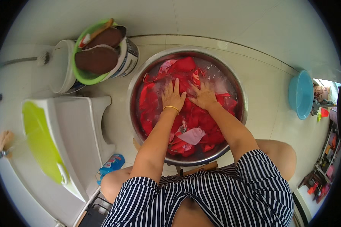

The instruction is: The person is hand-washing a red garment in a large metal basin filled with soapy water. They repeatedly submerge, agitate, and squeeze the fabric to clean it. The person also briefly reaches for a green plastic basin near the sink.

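A wide metal basin [134, 81] stands on the tiled floor in front of me, filled with water and red cloth [149, 104] with pink patches. My left hand [172, 96], with a gold bangle at the wrist, lies flat on the wet red cloth with fingers spread. Right beside it, my right hand [204, 96] also presses flat on the cloth, fingers apart. Neither hand grips anything. Bubbles float at the far side of the basin.
A green bowl [85, 77] holding two brown sandals sits on buckets at the back left. A white toilet [70, 128] with a lime-green lid is to my left, a blue bottle [111, 163] by its base. A blue basin [300, 94] leans at the right.
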Available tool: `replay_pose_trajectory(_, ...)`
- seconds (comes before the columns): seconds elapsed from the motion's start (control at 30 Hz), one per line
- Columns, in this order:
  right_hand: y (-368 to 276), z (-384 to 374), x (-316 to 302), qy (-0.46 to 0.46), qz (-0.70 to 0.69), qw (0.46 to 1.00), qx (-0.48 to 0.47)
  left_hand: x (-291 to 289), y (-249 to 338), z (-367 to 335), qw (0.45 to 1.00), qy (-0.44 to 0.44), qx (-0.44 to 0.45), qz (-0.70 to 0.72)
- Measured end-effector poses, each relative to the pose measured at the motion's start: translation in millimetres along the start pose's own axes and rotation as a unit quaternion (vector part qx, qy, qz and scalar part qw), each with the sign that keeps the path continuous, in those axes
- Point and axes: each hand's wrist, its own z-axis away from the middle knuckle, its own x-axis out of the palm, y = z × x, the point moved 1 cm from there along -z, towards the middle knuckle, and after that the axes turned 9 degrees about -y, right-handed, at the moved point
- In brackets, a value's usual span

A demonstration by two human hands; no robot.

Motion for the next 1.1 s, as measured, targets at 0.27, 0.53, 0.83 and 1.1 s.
replay_pose_trajectory(0.27, 50.2, -47.0, 62.9, -0.026, 0.056, 0.995, 0.076, 37.1, 5.6, -86.2, 0.964, -0.205, -0.162, -0.056)
replay_pose_trajectory(0.53, 38.8, -72.1, 3.3, -0.226, 0.054, 0.97, 0.072, 3.0, 1.0, -79.6, 0.958, -0.26, -0.092, -0.075)
replay_pose_trajectory(0.83, -32.1, 46.9, -18.1, -0.108, -0.253, 0.957, -0.094, -29.9, -1.3, 43.3, 0.976, -0.002, -0.107, 0.188)
replay_pose_trajectory(1.1, -32.0, 142.9, -21.3, 0.011, -0.212, 0.97, -0.118, -61.1, 16.5, 174.0, 0.854, 0.047, 0.027, 0.517)
